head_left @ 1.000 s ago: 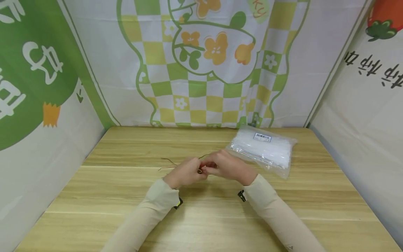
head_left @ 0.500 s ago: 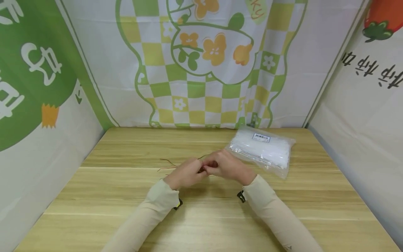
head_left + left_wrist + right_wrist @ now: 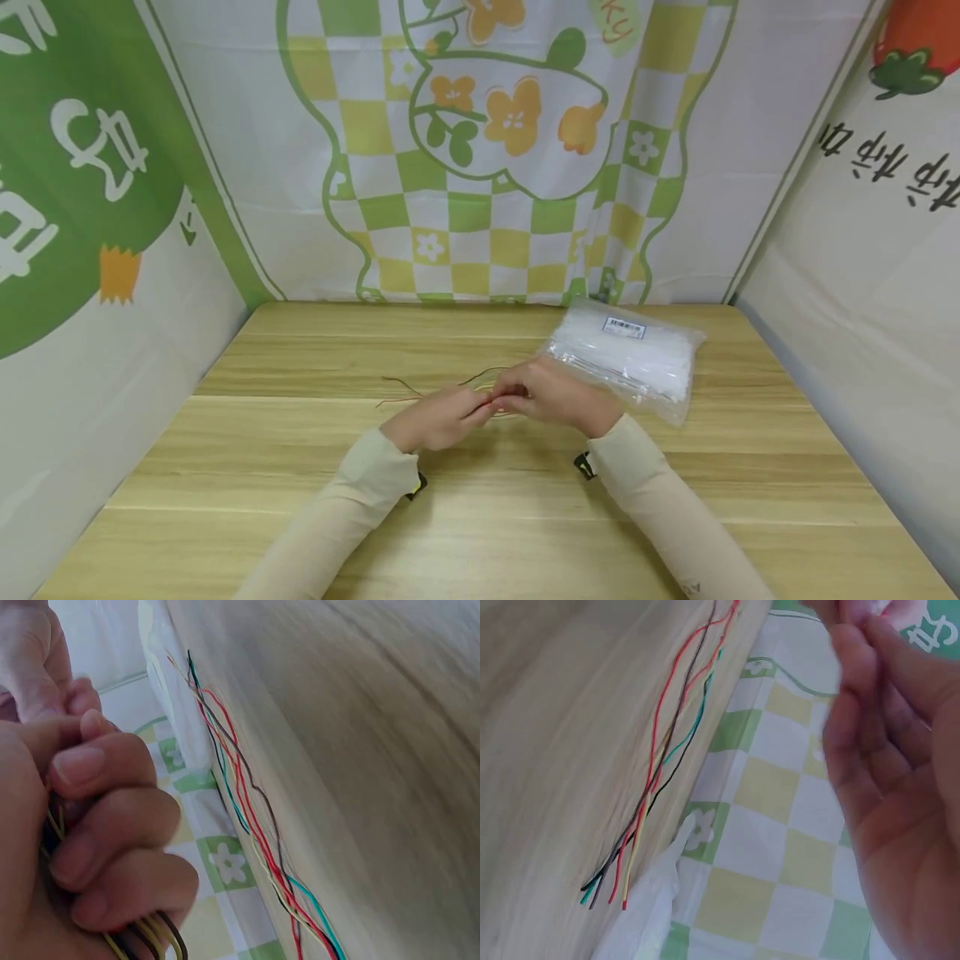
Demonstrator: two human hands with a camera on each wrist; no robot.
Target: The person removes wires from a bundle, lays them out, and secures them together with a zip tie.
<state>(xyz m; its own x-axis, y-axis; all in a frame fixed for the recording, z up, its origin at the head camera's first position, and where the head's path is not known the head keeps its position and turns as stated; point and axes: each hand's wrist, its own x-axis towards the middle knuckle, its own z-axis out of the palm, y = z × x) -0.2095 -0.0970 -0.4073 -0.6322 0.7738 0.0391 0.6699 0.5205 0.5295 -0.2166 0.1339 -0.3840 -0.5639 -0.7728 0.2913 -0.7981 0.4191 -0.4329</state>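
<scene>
In the head view my left hand [image 3: 437, 418] and right hand [image 3: 558, 396] meet over the table. The left fingers curl round a bundle of thin wires [image 3: 157, 937], yellow and dark, partly hidden by the palm. My right thumb and index finger pinch a thin red wire at the left fingertips; its hold is partly hidden. Behind the hands, loose wires [image 3: 658, 769] in red, black, green, brown and yellow lie along the table. Other wire ends [image 3: 397, 402] stick out left of my left hand.
A clear plastic bag [image 3: 626, 346] of white thin pieces, with a barcode label, lies at the back right, just behind my right hand. The wooden table [image 3: 480, 533] ends at a patterned curtain [image 3: 510, 217], with fabric walls on both sides.
Both hands have moved slightly apart, the right one to the right and the left one to the left. More wire shows behind and between them. The bag stays in place.
</scene>
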